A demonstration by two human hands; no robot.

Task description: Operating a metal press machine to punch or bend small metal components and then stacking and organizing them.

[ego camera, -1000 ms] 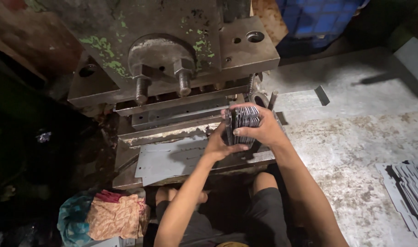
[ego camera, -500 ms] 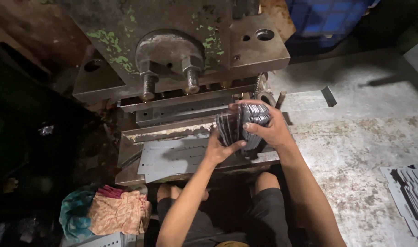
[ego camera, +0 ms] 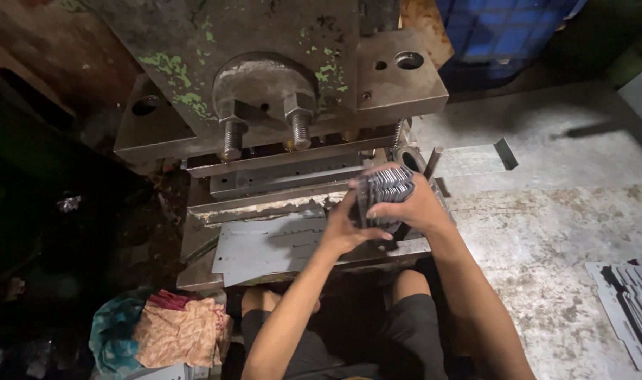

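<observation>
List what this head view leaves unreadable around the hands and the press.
- Stack: piece count and lower half, covered by right hand and left hand.
- Press: its top, cut by the upper edge.
- Metal pieces: partly cut by the right edge.
- Floor left of the press: too dark.

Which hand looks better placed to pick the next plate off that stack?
Probably the left hand: it rests against the near face of the stack of thin metal plates, fingers partly free. The right hand wraps the stack from the far side, bearing it.
</observation>
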